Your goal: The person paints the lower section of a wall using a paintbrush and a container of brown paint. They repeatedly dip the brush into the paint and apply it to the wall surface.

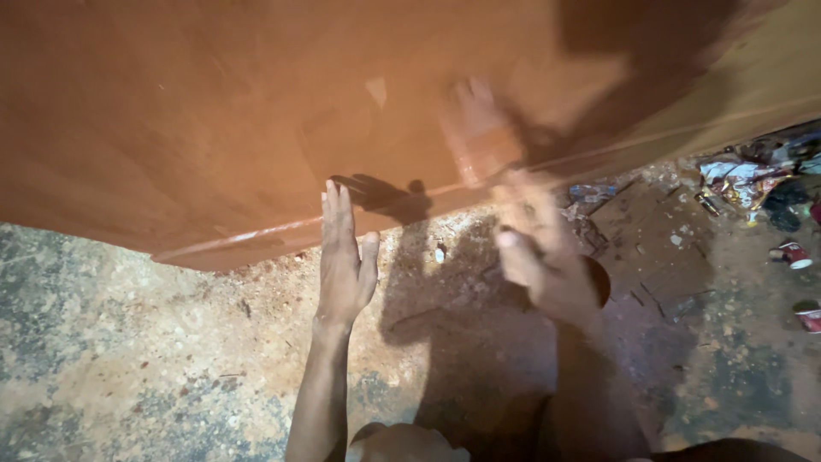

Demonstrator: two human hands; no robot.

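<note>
Pressing my left hand [345, 261] flat, fingers spread, on red-brown panel [214, 120] edge, frame centre; right hand [547, 257] blurred, grip can't tell.

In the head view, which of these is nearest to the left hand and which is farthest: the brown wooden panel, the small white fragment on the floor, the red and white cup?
From the left hand:
1. Brown wooden panel: its lower edge is at the fingertips.
2. Small white fragment: on the floor, to the right.
3. Red and white cup: far right, near the litter.
</note>
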